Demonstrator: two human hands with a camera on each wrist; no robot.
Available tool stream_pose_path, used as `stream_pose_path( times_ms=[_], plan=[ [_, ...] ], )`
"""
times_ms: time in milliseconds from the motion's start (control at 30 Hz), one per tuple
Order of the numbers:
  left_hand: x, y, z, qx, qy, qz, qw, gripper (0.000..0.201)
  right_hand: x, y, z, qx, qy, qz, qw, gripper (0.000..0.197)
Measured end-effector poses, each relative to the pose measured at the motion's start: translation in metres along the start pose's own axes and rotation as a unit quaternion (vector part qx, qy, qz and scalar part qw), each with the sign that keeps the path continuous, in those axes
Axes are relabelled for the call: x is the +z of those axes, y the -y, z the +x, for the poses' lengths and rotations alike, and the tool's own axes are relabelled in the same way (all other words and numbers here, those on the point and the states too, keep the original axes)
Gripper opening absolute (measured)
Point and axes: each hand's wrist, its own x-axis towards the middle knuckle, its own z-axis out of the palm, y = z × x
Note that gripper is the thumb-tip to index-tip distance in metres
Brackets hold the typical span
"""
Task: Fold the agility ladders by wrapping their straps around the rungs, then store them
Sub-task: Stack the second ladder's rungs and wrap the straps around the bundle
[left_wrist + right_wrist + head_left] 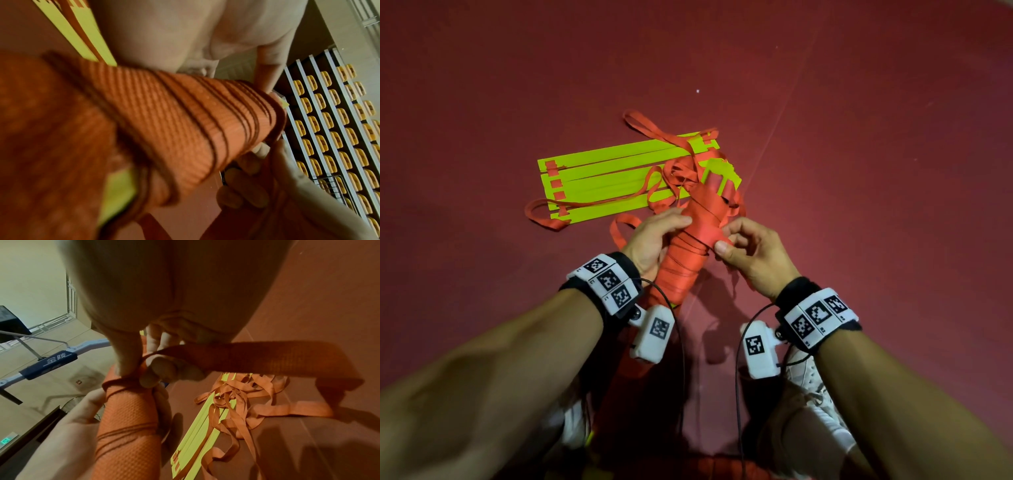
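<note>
Centrally, the flat orange woven strap (257,356) is pinched between the thumb and forefinger of the right hand (750,253), right against the bundle of yellow-green plastic rungs bound in orange strap (690,246). The fingers of the left hand (654,240) are curled round the bundle's middle, the thumb laid across the top wrap. The bundle is held above the dark red floor (859,137), tilted away from the body, its yellow-green end (720,173) uppermost.

For a sound wrap, the strap is best kept flat and taut, each turn laid just beside the last, and the thumb pressed on the newest turn so that nothing slackens. By judgement, the free end is about to be tucked or another turn begun; which cannot be told.

Both wrists are bent inward, forearms converging from the lower corners. A second ladder of loose yellow-green rungs and tangled orange straps (599,181) lies on the floor beyond, not yet wrapped.
</note>
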Motion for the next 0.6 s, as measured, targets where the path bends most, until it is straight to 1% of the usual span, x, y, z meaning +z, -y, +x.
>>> stream_pose_path(
  times_ms=[33, 67, 100, 133, 167, 200, 267, 300, 333, 400, 467, 500, 567, 600],
  plan=[
    [0.001, 0.000, 0.000, -0.003, -0.013, 0.007, 1.000, 0.011, 0.001, -0.001, 0.000, -0.002, -0.011, -0.005, 1.000, 0.017],
    [0.002, 0.001, 0.001, -0.007, -0.020, 0.011, 1.000, 0.016, 0.003, -0.001, 0.001, -0.006, -0.026, -0.016, 1.000, 0.019],
    [0.002, 0.003, 0.002, -0.009, -0.019, 0.018, 1.000, 0.036, 0.004, -0.001, 0.001, -0.011, -0.041, -0.027, 0.999, 0.020],
    [0.003, 0.004, 0.002, -0.009, -0.013, 0.026, 1.000, 0.060, 0.005, -0.001, 0.001, -0.016, -0.053, -0.035, 0.998, 0.020],
    [0.004, 0.003, 0.000, -0.008, 0.000, 0.039, 0.999, 0.079, 0.005, 0.000, 0.001, -0.023, -0.057, -0.040, 0.997, 0.019],
    [0.005, 0.003, -0.002, -0.004, 0.014, 0.061, 0.998, 0.089, 0.005, 0.001, 0.001, -0.028, -0.059, -0.047, 0.997, 0.019],
    [0.004, 0.002, -0.003, 0.001, 0.041, 0.114, 0.993, 0.097, 0.003, 0.002, 0.002, -0.029, -0.057, -0.065, 0.996, 0.019],
    [0.003, 0.002, -0.002, 0.006, 0.048, 0.134, 0.990, 0.098, 0.002, 0.002, 0.002, -0.029, -0.056, -0.071, 0.995, 0.020],
    [0.002, 0.002, 0.000, 0.012, 0.050, 0.146, 0.988, 0.093, 0.002, 0.003, 0.002, -0.028, -0.055, -0.075, 0.995, 0.020],
    [0.001, 0.002, 0.002, 0.025, 0.034, 0.159, 0.986, 0.080, 0.003, 0.004, 0.002, -0.027, -0.055, -0.072, 0.996, 0.023],
    [0.000, 0.001, 0.004, 0.039, 0.015, 0.175, 0.984, 0.075, 0.004, 0.005, 0.002, -0.023, -0.052, -0.055, 0.997, 0.025],
    [-0.001, 0.000, 0.004, 0.052, 0.012, 0.191, 0.980, 0.069, 0.005, 0.006, 0.001, -0.019, -0.050, -0.047, 0.997, 0.024],
    [-0.004, -0.003, 0.007, 0.072, 0.016, 0.241, 0.968, 0.055, 0.004, 0.006, 0.002, -0.013, -0.039, -0.038, 0.998, 0.015],
    [-0.006, -0.005, 0.009, 0.073, 0.010, 0.265, 0.961, 0.053, 0.003, 0.005, 0.002, -0.012, -0.032, -0.039, 0.999, 0.011]
  ],
)
